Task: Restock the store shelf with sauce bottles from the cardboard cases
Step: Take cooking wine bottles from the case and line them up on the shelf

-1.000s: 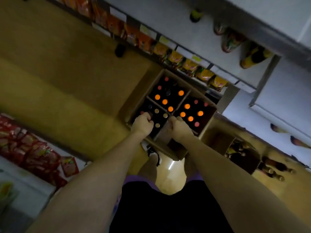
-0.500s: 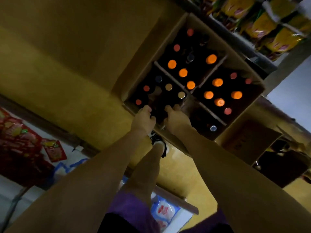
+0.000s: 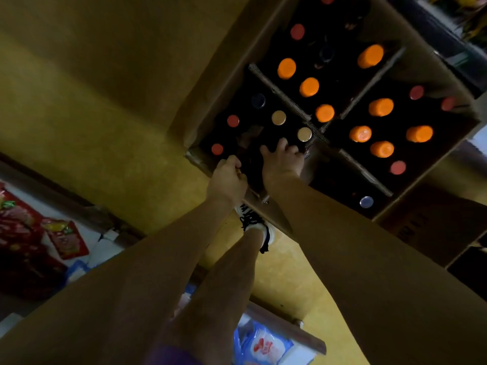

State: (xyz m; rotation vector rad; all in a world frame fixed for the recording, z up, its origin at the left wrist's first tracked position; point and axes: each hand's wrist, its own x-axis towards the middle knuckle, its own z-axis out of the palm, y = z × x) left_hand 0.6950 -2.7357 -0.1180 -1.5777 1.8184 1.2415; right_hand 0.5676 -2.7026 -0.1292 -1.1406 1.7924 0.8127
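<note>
Left hand [image 3: 227, 177], fingers curled at the near rim of the cardboard case [image 3: 208, 83], pinching something small and dark there; whether a bottle neck or the case edge cannot be told in this dim light; right hand [image 3: 282, 160], just beside it at 3 o'clock, fingers spread and reaching down into the nearest compartment, resting on dark bottle tops, no closed grip visible; the two hands near each other but apart. Sauce bottles, gold caps [image 3: 278, 117], standing upright at 12 o'clock from the right hand, the closest one almost at its fingertips; red-capped bottles [image 3: 233, 120] at 11 to 12 o'clock from the left hand; orange-capped bottles [image 3: 309, 87] in the farther compartments at 1 to 2 o'clock, well apart from both hands; cardboard dividers [image 3: 279, 94] between compartments. Shoe [image 3: 254, 225] at 6 o'clock from the hands, touching or just under the case's near edge; yellow floor [image 3: 92, 122] to 9 o'clock; red packets on a low shelf [image 3: 63, 241] at 8 o'clock; store shelf edge [image 3: 445, 40] at 2 o'clock beyond the case. Hazards, as judged: bottles packed tight and poorly lit, so a lift by the cap alone could slip; a neighbouring bottle could be dragged up and toppled against the divider; a dropped bottle would land by the foot.
</note>
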